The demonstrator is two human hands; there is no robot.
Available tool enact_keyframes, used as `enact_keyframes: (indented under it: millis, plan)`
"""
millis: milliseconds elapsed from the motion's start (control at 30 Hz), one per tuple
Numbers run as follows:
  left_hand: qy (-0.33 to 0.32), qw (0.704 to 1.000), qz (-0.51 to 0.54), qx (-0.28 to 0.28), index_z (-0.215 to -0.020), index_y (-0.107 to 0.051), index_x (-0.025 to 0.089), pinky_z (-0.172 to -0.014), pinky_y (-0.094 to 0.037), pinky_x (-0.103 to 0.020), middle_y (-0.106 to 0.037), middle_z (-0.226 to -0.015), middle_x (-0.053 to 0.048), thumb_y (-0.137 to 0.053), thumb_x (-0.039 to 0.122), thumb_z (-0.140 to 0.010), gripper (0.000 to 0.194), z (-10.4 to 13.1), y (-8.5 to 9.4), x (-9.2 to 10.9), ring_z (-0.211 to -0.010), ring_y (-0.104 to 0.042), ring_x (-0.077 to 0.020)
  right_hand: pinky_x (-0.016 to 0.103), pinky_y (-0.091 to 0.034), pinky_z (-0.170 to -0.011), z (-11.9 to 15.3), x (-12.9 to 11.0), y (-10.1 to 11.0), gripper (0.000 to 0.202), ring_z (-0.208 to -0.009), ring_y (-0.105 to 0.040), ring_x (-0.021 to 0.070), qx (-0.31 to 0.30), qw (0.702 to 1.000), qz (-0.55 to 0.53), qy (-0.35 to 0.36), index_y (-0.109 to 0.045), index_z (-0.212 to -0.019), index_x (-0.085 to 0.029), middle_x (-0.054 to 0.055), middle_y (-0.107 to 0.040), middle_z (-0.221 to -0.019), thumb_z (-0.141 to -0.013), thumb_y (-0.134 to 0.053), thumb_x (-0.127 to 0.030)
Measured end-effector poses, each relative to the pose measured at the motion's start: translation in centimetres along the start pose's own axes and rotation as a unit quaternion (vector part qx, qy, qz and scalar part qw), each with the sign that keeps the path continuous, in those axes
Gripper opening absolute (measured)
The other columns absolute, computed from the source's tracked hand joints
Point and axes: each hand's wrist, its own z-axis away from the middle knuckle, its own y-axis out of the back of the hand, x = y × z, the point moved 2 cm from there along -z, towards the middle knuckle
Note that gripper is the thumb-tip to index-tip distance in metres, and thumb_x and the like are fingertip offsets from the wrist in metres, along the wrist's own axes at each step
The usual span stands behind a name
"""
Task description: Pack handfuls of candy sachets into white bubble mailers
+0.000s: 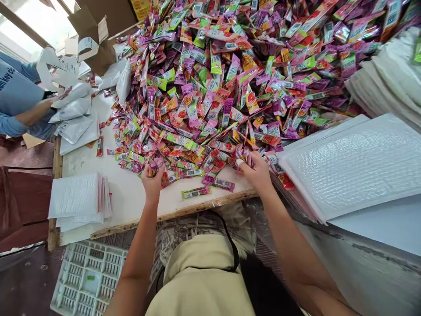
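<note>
A big heap of small colourful packets (204, 109) covers much of the white table (128, 197). At the heap's near left edge, my left hand (153, 179) is closed round some packets, with their ends showing between thumb and fingers. My right hand (255, 169) is closed on purple packets at the heap's near right edge. Between my hands, a green and pink packet (196, 192) and a purple packet (219, 183) lie near the table's wooden edge.
White padded envelopes are stacked at the left (75, 195) and right (355, 162). A person in blue (23, 96) reaches toward white pouches (75, 114) at the far left. An open cardboard box (98, 52) stands behind. A white crate (88, 278) sits below the table.
</note>
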Motion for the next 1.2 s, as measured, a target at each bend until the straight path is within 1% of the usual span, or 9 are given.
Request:
enact_keyframes:
  millis: [100,200,300,467,633,767,867,1033,1200]
  plan:
    - [-0.055,0.984,-0.078,-0.149,-0.085,-0.048,0.022,-0.068,-0.049,-0.026,-0.058,-0.08,-0.001,-0.062,0.035,-0.083,0.019,2.8,1.0,0.7,-0.072,-0.058,-0.0145,0.035,-0.048,-0.076,1.5,0.2,-0.2,0.028,-0.083,-0.059,0.0222,-0.099,0.988,-0.116,-0.03,-0.056,-0.101,-0.02,0.007,-0.062,-0.092,-0.079,-0.05,-0.036]
    - [-0.082,0.919,-0.185,-0.339,-0.092,-0.048,0.022,-0.073,-0.048,-0.03,-0.064,-0.086,-0.005,-0.05,0.023,-0.088,0.005,6.4,-0.6,0.0,-0.08,-0.062,-0.0186,0.034,-0.048,-0.076,3.2,-0.4,-1.2,0.04,-0.082,-0.061,0.0217,-0.194,0.976,-0.093,-0.018,-0.053,-0.115,-0.017,0.008,-0.065,-0.094,-0.078,-0.047,-0.031]
    - [-0.109,0.856,-0.316,-0.395,-0.108,-0.048,0.02,-0.078,-0.046,-0.035,-0.067,-0.098,-0.01,-0.058,0.02,-0.084,0.027,8.6,-3.5,-1.2,-0.091,-0.063,-0.0252,0.034,-0.046,-0.08,4.2,-1.4,-2.3,0.051,-0.09,-0.061,0.0237,-0.206,0.978,0.014,0.03,-0.048,-0.126,-0.015,0.011,-0.065,-0.107,-0.077,-0.053,-0.029]
    - [-0.131,0.78,-0.469,-0.393,-0.092,-0.058,0.018,-0.081,-0.045,-0.04,-0.067,-0.089,-0.013,-0.059,0.015,-0.079,0.013,8.6,-5.9,-1.2,-0.089,-0.063,-0.0302,0.035,-0.042,-0.076,4.7,-1.7,-3.8,0.023,-0.086,-0.06,0.0276,-0.27,0.93,0.246,0.051,-0.061,-0.096,-0.015,0.014,-0.065,-0.092,-0.073,-0.059,-0.02]
    - [-0.189,0.865,-0.349,-0.307,-0.083,-0.056,0.02,-0.084,-0.046,-0.036,-0.064,-0.097,-0.011,-0.057,0.018,-0.081,0.003,7.1,-0.6,-0.6,-0.098,-0.06,-0.0255,0.032,-0.043,-0.077,4.9,-1.8,-2.8,0.025,-0.09,-0.057,0.0242,-0.197,0.966,0.097,0.136,-0.059,-0.097,-0.018,0.011,-0.062,-0.097,-0.073,-0.056,-0.023]
    - [-0.113,0.918,-0.334,-0.183,-0.104,-0.053,0.021,-0.072,-0.045,-0.032,-0.065,-0.09,-0.007,-0.055,0.021,-0.086,0.019,4.4,3.1,-2.0,-0.081,-0.062,-0.0232,0.027,-0.042,-0.068,5.0,-4.3,-5.4,0.043,-0.078,-0.059,0.0202,-0.263,0.959,0.03,0.104,-0.05,-0.118,-0.019,0.005,-0.066,-0.09,-0.075,-0.056,-0.023]
    - [-0.103,0.905,-0.377,-0.171,-0.118,-0.051,0.019,-0.078,-0.045,-0.035,-0.067,-0.095,-0.009,-0.064,0.022,-0.081,0.039,2.9,2.1,-2.6,-0.09,-0.065,-0.0275,0.03,-0.043,-0.076,4.4,-7.5,-9.1,0.04,-0.092,-0.063,0.0253,-0.267,0.948,0.115,0.13,-0.054,-0.115,-0.017,0.012,-0.067,-0.104,-0.076,-0.059,-0.019]
    - [-0.066,0.827,-0.516,-0.215,-0.087,-0.06,0.018,-0.082,-0.044,-0.041,-0.067,-0.085,-0.013,-0.055,0.014,-0.082,0.008,4.6,0.4,-3.4,-0.09,-0.065,-0.032,0.035,-0.043,-0.079,4.2,-8.8,-11.3,0.022,-0.09,-0.064,0.028,-0.274,0.923,0.234,0.134,-0.062,-0.096,-0.016,0.015,-0.068,-0.095,-0.076,-0.053,-0.011]
    - [-0.125,0.892,-0.389,-0.193,-0.093,-0.057,0.02,-0.082,-0.046,-0.034,-0.065,-0.101,-0.011,-0.056,0.018,-0.081,0.012,7.5,4.0,-3.7,-0.097,-0.062,-0.0251,0.035,-0.044,-0.086,5.9,-6.0,-7.6,0.024,-0.104,-0.059,0.0272,-0.234,0.953,0.052,0.185,-0.059,-0.099,-0.018,0.015,-0.063,-0.109,-0.075,-0.054,-0.019]
